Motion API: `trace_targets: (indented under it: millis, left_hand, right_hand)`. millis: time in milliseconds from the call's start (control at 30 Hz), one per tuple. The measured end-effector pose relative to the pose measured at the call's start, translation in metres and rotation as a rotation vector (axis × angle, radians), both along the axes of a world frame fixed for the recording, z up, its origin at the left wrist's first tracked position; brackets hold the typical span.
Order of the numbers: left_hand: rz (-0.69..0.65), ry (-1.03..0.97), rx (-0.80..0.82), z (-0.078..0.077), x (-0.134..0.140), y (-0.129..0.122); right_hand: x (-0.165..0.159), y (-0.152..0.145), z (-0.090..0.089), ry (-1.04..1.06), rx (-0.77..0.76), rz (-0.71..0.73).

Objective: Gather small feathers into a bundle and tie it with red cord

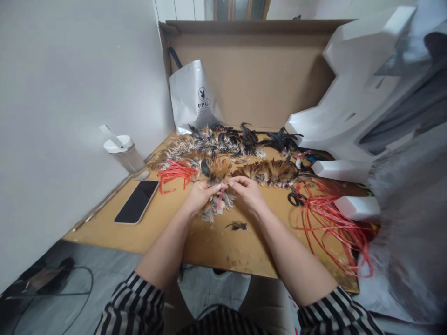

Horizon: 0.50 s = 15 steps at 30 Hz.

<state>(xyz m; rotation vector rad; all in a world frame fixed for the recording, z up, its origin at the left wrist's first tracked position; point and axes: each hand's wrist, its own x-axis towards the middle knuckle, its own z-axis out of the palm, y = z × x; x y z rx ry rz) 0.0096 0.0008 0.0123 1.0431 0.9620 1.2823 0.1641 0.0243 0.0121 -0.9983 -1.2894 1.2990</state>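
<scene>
Okay, left to right along the yellow-brown table (101,229). A lidded, pale plastic cup with a strap handle (125,156) stands by the wall, probably parked there to stay off the work area. In front of it, a flat, dark-screened phone (137,201) lies face up, well apart from the feathers. Next, a loose pile of short red plastic strips (177,173) sits just beyond the left hand (198,196), presumably for easy reach. Behind it, a silvery printed bag (191,93) leans at the back over a long mottled heap of black and brown feathers (213,139).

Middle: left thumb and fingers are pinched on a fluffy brown-and-grey feather bundle (221,168), near the table's front, likely to steady it. A thin red strip (220,201) hangs from the grip. The right hand (246,191) has thumb and forefinger closed at the same spot, apparently on that strip; exact contact is too small to confirm. Below lies a small dark feather tuft (238,226).

Right: a row of brown feather bundles (272,172), black-handled scissors (296,199) by a long red strip tangle (323,209), then notched white foam (349,97).
</scene>
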Motion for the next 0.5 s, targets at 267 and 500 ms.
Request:
trace_targets:
  millis: [267,500]
  left_hand:
    - [-0.105,0.084,0.064,-0.0046,-0.0005,0.0005]
    - [-0.093,0.076,0.024,-0.003,0.0019,-0.0019]
  right_hand:
    - [0.0001,-0.0027,0.0054,0.007,-0.039,0.044]
    - [0.0016,-0.0019,0.0056,0.053,-0.074,0.048]
